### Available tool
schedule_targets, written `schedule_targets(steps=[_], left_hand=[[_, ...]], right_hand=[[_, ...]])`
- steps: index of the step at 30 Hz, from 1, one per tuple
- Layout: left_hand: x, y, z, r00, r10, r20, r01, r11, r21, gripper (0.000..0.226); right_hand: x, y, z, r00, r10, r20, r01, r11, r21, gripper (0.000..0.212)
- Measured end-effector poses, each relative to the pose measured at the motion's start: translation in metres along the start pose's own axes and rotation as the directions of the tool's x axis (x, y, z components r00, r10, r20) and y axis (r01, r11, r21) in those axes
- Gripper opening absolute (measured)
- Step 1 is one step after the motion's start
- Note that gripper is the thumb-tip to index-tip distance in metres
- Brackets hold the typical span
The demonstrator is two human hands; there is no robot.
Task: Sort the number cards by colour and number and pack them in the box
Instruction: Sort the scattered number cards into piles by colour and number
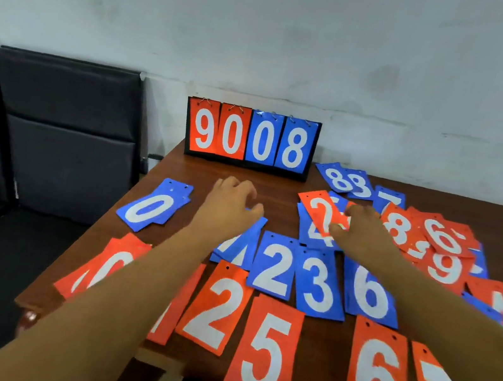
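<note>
- Two hands are stretching out over the number cards (264, 355), which are lying scattered across the brown table (199, 175).
- The orange 2 card (318, 210) is lying tilted on a blue 4 card (312, 235), just under the right hand's thumb and forefinger.
- The right hand (361, 230) is pinching that card's right edge, palm down, with the forearm coming in from the lower right.
- The left hand (230, 207) is hovering over the top of a partly hidden blue card (240, 248), fingers loosely curled and holding nothing.
- A flip scoreboard (250, 137) is standing at the table's far edge.
</note>
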State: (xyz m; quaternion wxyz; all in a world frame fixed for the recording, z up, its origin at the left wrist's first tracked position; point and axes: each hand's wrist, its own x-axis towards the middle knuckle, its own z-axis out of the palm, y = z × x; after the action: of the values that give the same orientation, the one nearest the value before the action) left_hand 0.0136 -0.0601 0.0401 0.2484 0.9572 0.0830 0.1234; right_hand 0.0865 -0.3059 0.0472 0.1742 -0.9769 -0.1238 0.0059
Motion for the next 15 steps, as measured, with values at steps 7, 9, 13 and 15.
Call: schedule_targets(steps=[7,9,13,15], left_hand=[[0.088,0.059,0.082,0.978,0.092,0.187,-0.087,0.996,-0.034,0.023],[0.113,0.061,0.105,0.971,0.079,0.227,-0.074,0.997,-0.031,0.036],[0.147,0.052,0.14,0.962,-0.005,0.272,-0.022,0.995,0.096,0.068],[0.155,0.045,0.15,0.976,-0.003,0.218,-0.023,0.993,0.116,0.066]], right_hand=[[0.047,0.072,0.001,0.996,0.076,0.044,-0.075,0.997,-0.027,0.047],[0.059,0.08,0.008,0.995,0.089,0.053,-0.088,0.996,-0.024,0.047],[0.065,0.096,0.031,0.995,0.041,0.095,-0.033,0.996,-0.08,0.054],[0.062,0.101,0.039,0.997,-0.001,0.083,0.013,0.99,-0.14,0.052]])
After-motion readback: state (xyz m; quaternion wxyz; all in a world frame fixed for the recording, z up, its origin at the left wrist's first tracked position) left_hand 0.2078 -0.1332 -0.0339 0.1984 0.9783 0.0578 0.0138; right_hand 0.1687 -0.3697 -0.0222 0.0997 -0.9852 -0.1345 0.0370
